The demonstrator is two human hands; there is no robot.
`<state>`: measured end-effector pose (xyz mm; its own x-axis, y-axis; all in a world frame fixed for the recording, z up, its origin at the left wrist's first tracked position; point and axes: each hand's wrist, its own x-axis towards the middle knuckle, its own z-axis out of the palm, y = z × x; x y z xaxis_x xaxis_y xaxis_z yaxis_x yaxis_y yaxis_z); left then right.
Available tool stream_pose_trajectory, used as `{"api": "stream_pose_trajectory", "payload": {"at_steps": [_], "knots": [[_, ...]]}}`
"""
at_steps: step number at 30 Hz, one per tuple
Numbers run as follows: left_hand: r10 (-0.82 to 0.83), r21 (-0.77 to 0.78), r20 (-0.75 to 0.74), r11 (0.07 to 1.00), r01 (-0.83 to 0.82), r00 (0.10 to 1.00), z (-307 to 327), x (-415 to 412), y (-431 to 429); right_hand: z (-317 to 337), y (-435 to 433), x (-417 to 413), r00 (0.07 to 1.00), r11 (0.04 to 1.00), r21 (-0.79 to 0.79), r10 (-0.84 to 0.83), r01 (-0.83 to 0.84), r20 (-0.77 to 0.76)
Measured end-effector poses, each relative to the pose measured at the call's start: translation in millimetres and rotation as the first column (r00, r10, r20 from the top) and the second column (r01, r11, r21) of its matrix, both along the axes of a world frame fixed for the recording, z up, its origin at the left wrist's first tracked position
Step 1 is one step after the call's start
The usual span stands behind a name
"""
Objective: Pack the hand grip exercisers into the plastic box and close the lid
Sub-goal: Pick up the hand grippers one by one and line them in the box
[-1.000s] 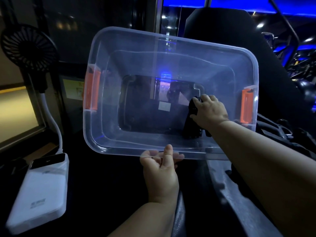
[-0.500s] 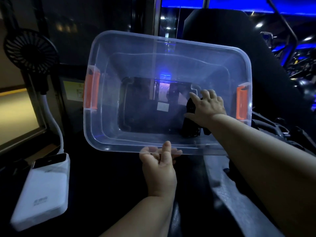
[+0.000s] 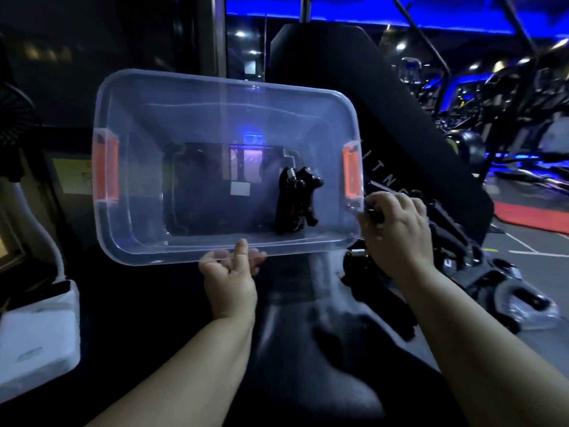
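Head view: left hand [image 3: 231, 282] grips box [image 3: 147, 252] rim; exerciser [image 3: 295, 201] inside; right hand [image 3: 397, 229] outside, grasp unclear.

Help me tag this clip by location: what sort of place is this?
Most likely a gym: rows of exercise machines under blue lighting fill the background, a black padded backrest stands behind the plastic box, and a hand grip exerciser lies inside it.

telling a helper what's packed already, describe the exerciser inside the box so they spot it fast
Find the clear plastic box the left hand holds by its near rim. On its floor near the right orange latch lies a black hand grip exerciser, coiled spring at top, the only thing inside.
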<state>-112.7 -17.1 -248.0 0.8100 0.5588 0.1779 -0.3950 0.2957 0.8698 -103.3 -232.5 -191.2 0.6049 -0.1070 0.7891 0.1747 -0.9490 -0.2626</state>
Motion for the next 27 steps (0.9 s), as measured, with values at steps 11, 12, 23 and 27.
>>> {"api": "stream_pose_trajectory", "payload": {"at_steps": [11,12,23,27], "knots": [[0.006,0.059,-0.037,0.998,-0.004,0.999,-0.9,-4.9,0.2,-16.0,-60.0,-47.6,0.84,0.972,-0.051,-0.225,0.23,-0.493],[0.007,0.069,-0.039,0.998,-0.004,0.999,-1.3,-4.7,0.6,-16.9,-63.1,-50.7,0.834,0.974,-0.049,-0.215,0.222,-0.508],[0.024,0.1,-0.007,0.995,-0.023,1.0,-7.7,2.4,-1.0,-3.8,-112.6,-30.4,0.8,0.948,0.071,-0.221,0.311,-0.557],[0.024,0.097,-0.003,0.995,-0.024,1.0,-8.4,3.3,-2.2,-4.8,-126.7,-12.2,0.674,0.92,0.025,-0.267,0.391,-0.689]]}}
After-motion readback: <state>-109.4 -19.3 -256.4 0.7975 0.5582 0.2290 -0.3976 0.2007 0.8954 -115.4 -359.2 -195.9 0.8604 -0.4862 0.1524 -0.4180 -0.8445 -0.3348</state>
